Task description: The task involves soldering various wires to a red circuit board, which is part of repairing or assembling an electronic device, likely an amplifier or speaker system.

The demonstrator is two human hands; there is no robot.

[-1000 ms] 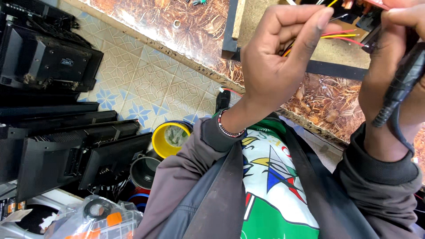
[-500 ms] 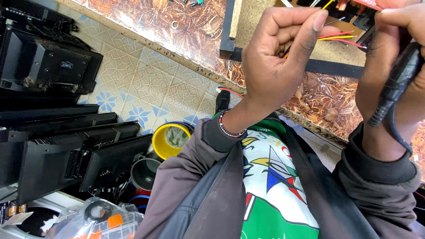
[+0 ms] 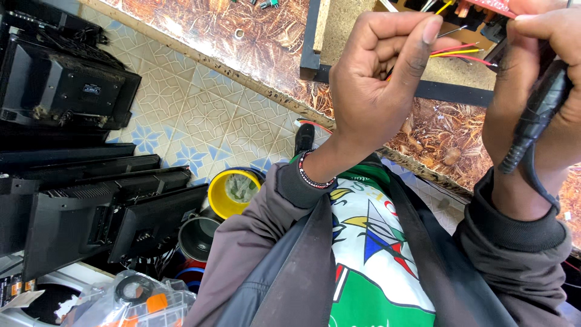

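Up at the top edge, thin red and yellow wires (image 3: 463,53) are seen running between the two hands, above the brown patterned desk (image 3: 242,36). The left hand (image 3: 378,72) is curled into a loose fist, its forefinger stretched upward, and the wire ends appear to be pinched inside it, though the grip itself is covered by the fingers. The right hand (image 3: 532,91) is raised just beside it, closed around a black cable plug (image 3: 535,118) whose cord loops down past the wrist. Both forearms are held upright, sleeves bunched at the wrists, a beaded bracelet (image 3: 315,175) shown on the left one. A dark frame (image 3: 387,85) lies on the desk behind the hands. The wires' far ends are cut off by the picture edge, and the part they join cannot be made out. Below, black monitors (image 3: 91,206) are stacked on the tiled floor (image 3: 200,115) beside a yellow can (image 3: 233,192).
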